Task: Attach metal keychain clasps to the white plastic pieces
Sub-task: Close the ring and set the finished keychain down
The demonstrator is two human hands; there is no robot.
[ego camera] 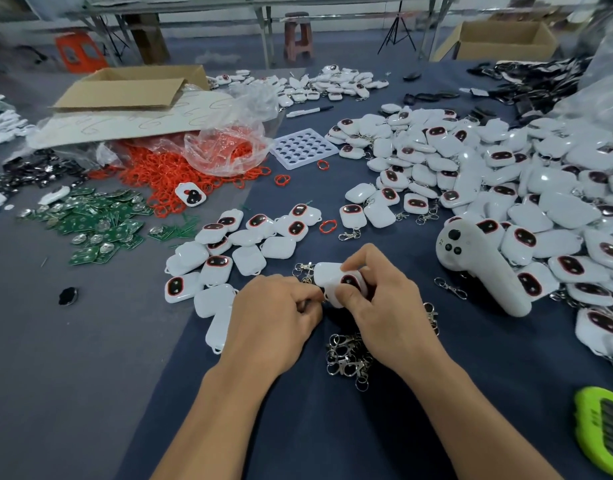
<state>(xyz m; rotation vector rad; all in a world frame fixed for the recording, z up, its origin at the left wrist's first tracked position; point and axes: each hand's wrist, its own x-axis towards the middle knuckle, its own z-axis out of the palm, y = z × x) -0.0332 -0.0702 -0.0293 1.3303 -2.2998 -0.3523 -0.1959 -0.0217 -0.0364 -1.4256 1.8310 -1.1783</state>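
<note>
My right hand [377, 306] grips a white plastic piece [329, 277] with a dark red-rimmed oval face, held just above the dark blue table. My left hand [277, 313] has its fingers curled at the piece's lower left corner and pinches something small there; what it pinches is hidden by the fingers. A heap of metal keychain clasps [348, 358] lies under and below my hands. More clasps [303, 270] show behind the piece. A group of white pieces without clasps [229, 258] lies to the left.
A large pile of white pieces with clasps [506, 188] fills the right side. A white handheld controller [481, 268] lies at the right. Red rings [180, 171], green circuit boards [97, 223], a white hole tray [303, 147], a cardboard box [132, 88] and a green device [602, 427] are around.
</note>
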